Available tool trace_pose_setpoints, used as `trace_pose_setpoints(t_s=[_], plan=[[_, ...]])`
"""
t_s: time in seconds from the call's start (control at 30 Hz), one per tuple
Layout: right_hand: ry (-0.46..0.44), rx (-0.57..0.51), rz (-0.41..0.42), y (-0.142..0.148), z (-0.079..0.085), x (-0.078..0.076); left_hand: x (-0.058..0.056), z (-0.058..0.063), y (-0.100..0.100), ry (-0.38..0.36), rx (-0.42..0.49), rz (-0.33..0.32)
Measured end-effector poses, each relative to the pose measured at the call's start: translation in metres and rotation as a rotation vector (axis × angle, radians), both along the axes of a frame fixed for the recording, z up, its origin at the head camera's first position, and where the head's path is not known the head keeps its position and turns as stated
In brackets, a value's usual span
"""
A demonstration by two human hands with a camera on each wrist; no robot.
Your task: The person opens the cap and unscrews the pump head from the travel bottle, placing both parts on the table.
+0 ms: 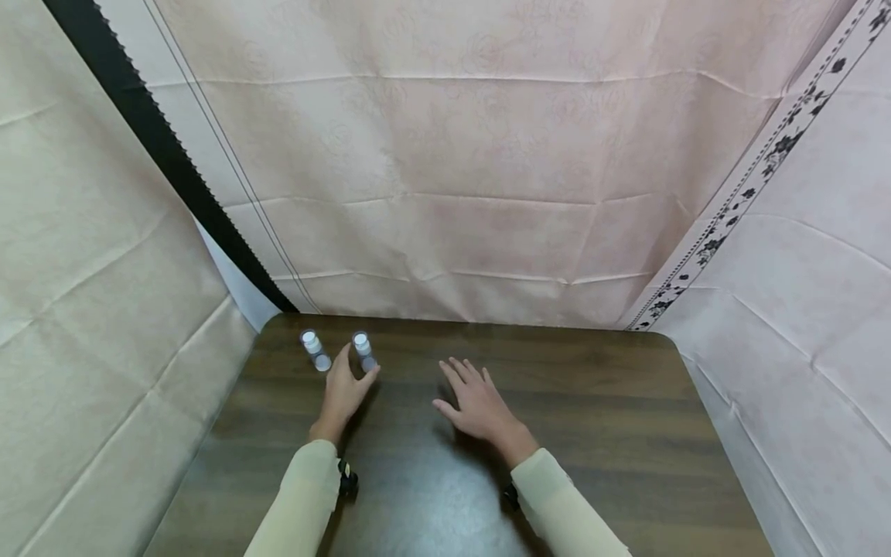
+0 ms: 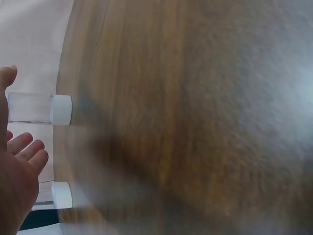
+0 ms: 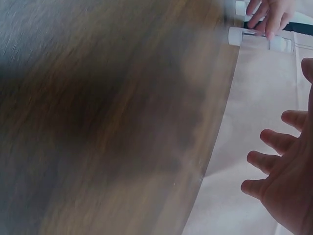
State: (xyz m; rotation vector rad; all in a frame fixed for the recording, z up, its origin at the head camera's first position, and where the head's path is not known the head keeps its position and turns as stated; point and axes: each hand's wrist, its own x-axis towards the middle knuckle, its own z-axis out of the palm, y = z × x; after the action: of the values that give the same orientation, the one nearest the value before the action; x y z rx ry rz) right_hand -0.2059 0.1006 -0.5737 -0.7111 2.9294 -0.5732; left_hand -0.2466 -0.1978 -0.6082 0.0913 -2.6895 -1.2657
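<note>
Left hand (image 1: 344, 394) at clear, white-ended cylindrical container (image 1: 363, 346)

Head: thumb and fingers stand apart about the upright container, contact unclear, above a brown wooden table (image 1: 592, 410); the right hand (image 1: 480, 406) spreads its fingers. Left wrist: the hand partly hides a matching container (image 2: 62, 196). Right wrist: the frame cuts off both hands.
</note>
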Motion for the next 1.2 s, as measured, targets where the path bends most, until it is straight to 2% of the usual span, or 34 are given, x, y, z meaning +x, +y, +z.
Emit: trace_pose_setpoints(t_s=[0.3,0.63,0.93,1.2], plan=[[-0.015,-0.003,0.025,-0.011,-0.003,0.001,-0.013,-0.001,0.007,-0.003,0.024,0.022],[-0.055,-0.013,0.03,-0.023,-0.01,0.003,-0.018,-0.004,0.011,0.007,0.049,0.067],[-0.084,-0.012,0.037,-0.025,-0.012,0.005,-0.022,-0.007,0.014,-0.025,0.076,0.106],[-0.08,-0.051,0.035,-0.025,-0.013,0.004,-0.025,-0.013,0.014,0.029,0.103,0.123]])
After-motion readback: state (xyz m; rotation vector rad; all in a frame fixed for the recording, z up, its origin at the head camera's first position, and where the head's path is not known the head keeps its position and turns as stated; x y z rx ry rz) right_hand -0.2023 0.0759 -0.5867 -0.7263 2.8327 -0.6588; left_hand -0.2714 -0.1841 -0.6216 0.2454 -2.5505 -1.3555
